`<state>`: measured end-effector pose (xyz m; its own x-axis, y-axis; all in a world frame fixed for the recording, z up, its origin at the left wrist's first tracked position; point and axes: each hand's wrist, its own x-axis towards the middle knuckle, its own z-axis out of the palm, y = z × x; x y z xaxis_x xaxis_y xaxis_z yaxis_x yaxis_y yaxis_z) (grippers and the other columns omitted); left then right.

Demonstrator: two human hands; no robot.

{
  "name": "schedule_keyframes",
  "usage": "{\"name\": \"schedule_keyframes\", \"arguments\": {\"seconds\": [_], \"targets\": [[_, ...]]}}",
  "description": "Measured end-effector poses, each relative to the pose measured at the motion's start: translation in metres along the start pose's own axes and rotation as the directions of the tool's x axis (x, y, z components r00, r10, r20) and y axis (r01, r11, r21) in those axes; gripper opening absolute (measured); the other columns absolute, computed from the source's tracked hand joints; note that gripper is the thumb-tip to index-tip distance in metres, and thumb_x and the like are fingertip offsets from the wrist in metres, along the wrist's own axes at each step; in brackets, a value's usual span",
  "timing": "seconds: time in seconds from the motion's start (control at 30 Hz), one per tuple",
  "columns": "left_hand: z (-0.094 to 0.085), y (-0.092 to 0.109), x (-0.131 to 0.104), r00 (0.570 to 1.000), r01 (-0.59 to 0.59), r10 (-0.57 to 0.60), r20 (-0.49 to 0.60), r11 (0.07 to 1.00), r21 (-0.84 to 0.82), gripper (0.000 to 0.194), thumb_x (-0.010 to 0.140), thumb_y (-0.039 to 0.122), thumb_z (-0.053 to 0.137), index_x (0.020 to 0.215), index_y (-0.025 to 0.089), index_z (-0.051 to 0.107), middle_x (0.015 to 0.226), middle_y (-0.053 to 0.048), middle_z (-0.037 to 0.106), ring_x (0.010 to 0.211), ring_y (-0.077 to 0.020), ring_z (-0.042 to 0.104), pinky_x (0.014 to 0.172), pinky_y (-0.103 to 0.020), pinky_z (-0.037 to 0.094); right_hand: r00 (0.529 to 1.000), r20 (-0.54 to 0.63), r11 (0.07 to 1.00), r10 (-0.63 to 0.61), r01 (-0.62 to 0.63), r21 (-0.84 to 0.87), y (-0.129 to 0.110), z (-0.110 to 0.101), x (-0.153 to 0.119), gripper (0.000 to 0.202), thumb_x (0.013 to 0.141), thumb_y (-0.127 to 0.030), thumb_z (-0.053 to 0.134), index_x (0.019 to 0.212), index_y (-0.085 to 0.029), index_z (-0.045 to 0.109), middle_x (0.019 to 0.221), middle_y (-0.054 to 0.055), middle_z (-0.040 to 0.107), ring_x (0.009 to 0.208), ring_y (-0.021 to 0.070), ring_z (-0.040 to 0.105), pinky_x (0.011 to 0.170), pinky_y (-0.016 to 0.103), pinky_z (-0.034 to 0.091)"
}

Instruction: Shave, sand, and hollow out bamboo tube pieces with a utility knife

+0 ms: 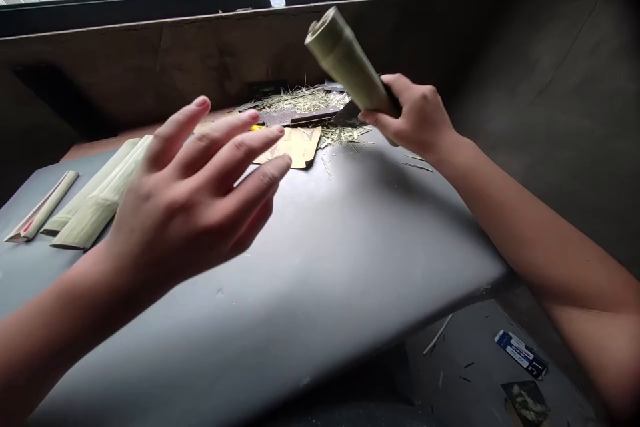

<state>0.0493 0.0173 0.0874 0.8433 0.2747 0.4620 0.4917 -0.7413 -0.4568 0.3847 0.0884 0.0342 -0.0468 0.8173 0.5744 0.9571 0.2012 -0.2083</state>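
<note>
Gripping in the right hand [423,110] a smooth, hollow bamboo tube [353,63] — tilted, over the table [320,233] near far right corner — and spreading the left hand [200,193] beside curved bamboo pieces [93,203] by left edge.

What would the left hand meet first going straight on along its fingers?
Probably the bamboo tube in the right hand, ahead and to the right; depth is unclear, so it might miss.
</note>
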Motion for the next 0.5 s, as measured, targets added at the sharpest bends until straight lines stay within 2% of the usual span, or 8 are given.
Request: {"name": "schedule_keyframes", "arguments": {"seconds": [0.07,0.13,0.2,0.23,0.27,0.37,0.43,0.5], "targets": [[0.014,-0.008,-0.003,0.998,0.045,-0.048,0.052,0.997,0.063,0.044,0.1,0.026,0.048,0.141,0.013,0.048,0.154,-0.016,0.045,0.146,-0.0349,0.034,0.121,-0.057,0.023,0.967,0.114,0.974,-0.227,0.223,0.046,-0.032,0.009,-0.012,0.049,0.089,-0.045,0.063,0.133,-0.023,0.057,0.121,0.01,0.07,0.103,0.0339,0.067,0.084,0.042,0.049],[0.034,-0.008,-0.011,0.974,0.114,-0.128,0.185,0.99,0.083,0.055,0.101,0.037,0.046,0.15,0.011,0.036,0.158,-0.021,0.037,0.146,-0.0414,0.031,0.116,-0.062,0.028,0.875,0.226,0.904,-0.427,0.413,0.109,-0.06,0.021,-0.027,0.042,0.091,-0.041,0.061,0.128,-0.02,0.061,0.126,0.013,0.069,0.107,0.0356,0.066,0.088,0.044,0.048],[0.052,-0.004,-0.021,0.909,0.198,-0.202,0.364,0.979,0.049,0.062,0.101,0.047,0.044,0.149,0.009,0.034,0.144,-0.024,0.052,0.129,-0.0407,0.054,0.098,-0.053,0.049,0.807,0.287,0.856,-0.516,0.491,0.16,-0.078,0.03,-0.04,0.037,0.094,-0.04,0.059,0.122,-0.017,0.065,0.121,0.015,0.071,0.104,0.0356,0.067,0.088,0.044,0.048],[0.059,-0.002,-0.027,0.866,0.234,-0.216,0.451,0.972,0.016,0.061,0.101,0.049,0.043,0.146,0.009,0.038,0.131,-0.021,0.061,0.115,-0.0366,0.064,0.084,-0.045,0.055,0.791,0.298,0.845,-0.535,0.503,0.181,-0.081,0.034,-0.045,0.037,0.095,-0.041,0.058,0.121,-0.016,0.066,0.118,0.016,0.072,0.103,0.0349,0.068,0.087,0.044,0.05],[0.064,0.001,-0.032,0.842,0.245,-0.21,0.497,0.969,-0.006,0.056,0.101,0.049,0.043,0.142,0.011,0.043,0.121,-0.018,0.066,0.103,-0.032,0.068,0.072,-0.037,0.055,0.778,0.303,0.835,-0.55,0.512,0.201,-0.082,0.036,-0.047,0.038,0.096,-0.041,0.057,0.123,-0.015,0.065,0.117,0.015,0.073,0.102,0.0338,0.069,0.087,0.043,0.051],[0.07,0.007,-0.047,0.833,0.254,-0.206,0.514,0.967,-0.023,0.039,0.101,0.043,0.042,0.125,0.015,0.054,0.102,-0.009,0.068,0.082,-0.0228,0.069,0.058,-0.029,0.049,0.77,0.284,0.82,-0.571,0.515,0.249,-0.069,0.035,-0.045,0.034,0.1,-0.036,0.05,0.127,-0.02,0.064,0.121,0.009,0.074,0.104,0.027,0.071,0.086,0.038,0.055],[0.07,0.01,-0.053,0.834,0.27,-0.227,0.503,0.963,-0.012,0.035,0.102,0.044,0.04,0.113,0.016,0.058,0.091,-0.006,0.068,0.072,-0.0201,0.067,0.053,-0.028,0.045,0.796,0.253,0.832,-0.55,0.496,0.25,-0.059,0.033,-0.042,0.031,0.102,-0.027,0.044,0.124,-0.024,0.066,0.117,0.005,0.075,0.101,0.0235,0.073,0.082,0.035,0.058],[0.069,0.012,-0.054,0.83,0.287,-0.25,0.499,0.958,0.004,0.038,0.102,0.048,0.037,0.103,0.017,0.059,0.082,-0.005,0.066,0.065,-0.0203,0.066,0.048,-0.028,0.039,0.823,0.207,0.844,-0.528,0.482,0.235,-0.059,0.031,-0.043,0.032,0.102,-0.021,0.043,0.119,-0.023,0.069,0.109,0.006,0.078,0.094,0.0242,0.075,0.076,0.036,0.061]]}}
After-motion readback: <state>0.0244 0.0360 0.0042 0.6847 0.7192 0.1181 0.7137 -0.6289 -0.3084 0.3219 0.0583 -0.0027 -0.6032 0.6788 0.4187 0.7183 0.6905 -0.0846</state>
